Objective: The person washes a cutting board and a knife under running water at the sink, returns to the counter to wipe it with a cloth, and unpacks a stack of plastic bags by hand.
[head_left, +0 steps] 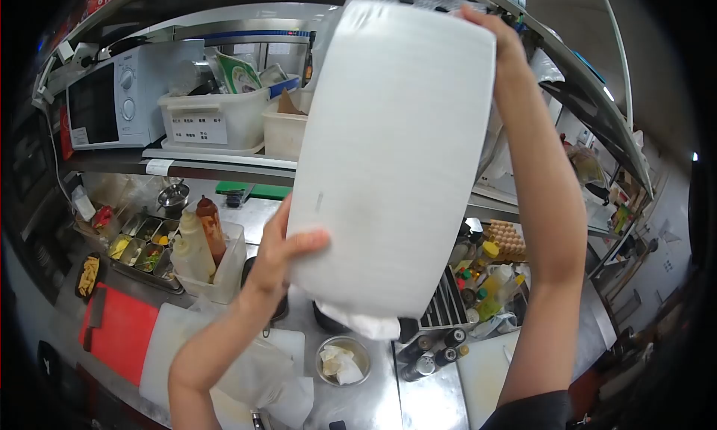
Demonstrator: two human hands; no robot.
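Nearest the camera, a large white panel (388,154) stands tilted in the air above the bench (373,404), hiding much of the middle. The left hand (278,252) grips its lower left edge, thumb lying across the near face; the right hand (502,42) holds its upper right corner, the fingers partly hidden behind it. Something white and crumpled shows below the bottom edge, too covered to identify.

Below, on the bench, a metal bowl (319,364) contains crumpled white material, with dark-capped jars (449,355) to its right. Farther right are assorted bottles (489,281) and, behind them, eggs (506,237). At left lie a red cutting board (123,340) and a tray of small food tubs; beside the tray, squeeze bottles (210,228) stand in a white bin. On the shelf at far left sit a microwave (134,94) and a labelled box (213,116).
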